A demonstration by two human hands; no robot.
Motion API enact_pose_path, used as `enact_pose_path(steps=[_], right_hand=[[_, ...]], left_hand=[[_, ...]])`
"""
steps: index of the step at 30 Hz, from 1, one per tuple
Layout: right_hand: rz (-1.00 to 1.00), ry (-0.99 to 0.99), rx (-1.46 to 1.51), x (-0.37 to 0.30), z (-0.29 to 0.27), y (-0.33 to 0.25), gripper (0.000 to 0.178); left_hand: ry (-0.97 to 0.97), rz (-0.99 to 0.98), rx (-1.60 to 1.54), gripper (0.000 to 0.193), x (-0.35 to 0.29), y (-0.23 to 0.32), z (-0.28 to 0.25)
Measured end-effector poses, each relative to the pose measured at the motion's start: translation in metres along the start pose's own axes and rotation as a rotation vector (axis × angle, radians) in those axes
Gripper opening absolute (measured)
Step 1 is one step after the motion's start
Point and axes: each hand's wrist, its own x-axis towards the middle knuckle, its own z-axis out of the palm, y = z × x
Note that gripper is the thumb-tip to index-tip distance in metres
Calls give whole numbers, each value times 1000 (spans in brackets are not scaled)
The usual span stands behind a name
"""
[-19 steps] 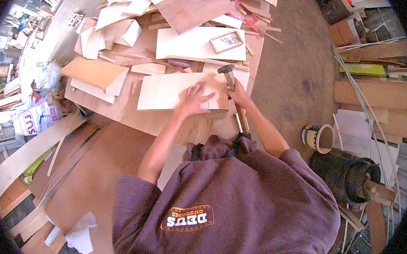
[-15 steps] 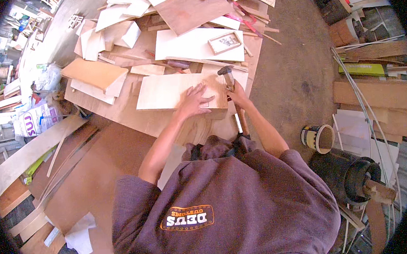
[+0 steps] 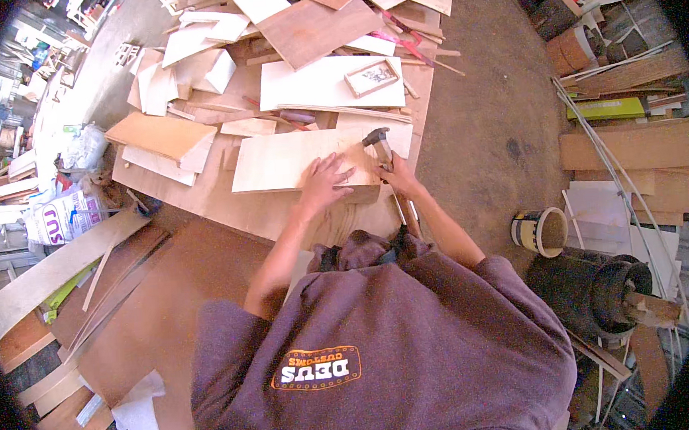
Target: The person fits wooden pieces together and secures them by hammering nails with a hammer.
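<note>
My left hand (image 3: 325, 182) lies on a pale wooden board (image 3: 273, 162), its fingers spread across the top near the right end. The board appears to form the top of a low box-like piece, though its near side is mostly hidden. In my right hand (image 3: 396, 175) a hammer (image 3: 383, 146) is gripped by its handle, fingers closed round it. The dark hammer head is over the board's right end; whether it touches the wood I cannot tell. Below the hand, the handle runs back toward my body.
Boards and offcuts (image 3: 323, 29) are piled on the far half of the worktable (image 3: 224, 211). A small framed tray (image 3: 371, 77) rests on white panels. An orange-brown board (image 3: 161, 135) lies at left. Right of me stand a bucket (image 3: 552, 232) and a black cylinder (image 3: 590, 294).
My right hand and the hammer have come slightly nearer to me and lower over the board's end. My left hand stays on the board. The whole view has shifted a little.
</note>
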Motion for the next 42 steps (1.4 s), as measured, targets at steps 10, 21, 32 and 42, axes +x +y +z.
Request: enact_pose_path(steps=[10,21,32,42], right_hand=[[-51,-48,54,-33,-2,-25,66],[-87,-59,141,-49,11,-44,68],[-260,71,-95,-56,17,-7,66],[-306,139,-204,-73,21,6,73]], left_hand=[[96,-34,41,50,-16,16,6],[270,-112,160,45,-40,29,14],[392,-150,176,39,-54,57,25],[255,-231,-107,39,-74,65,3]])
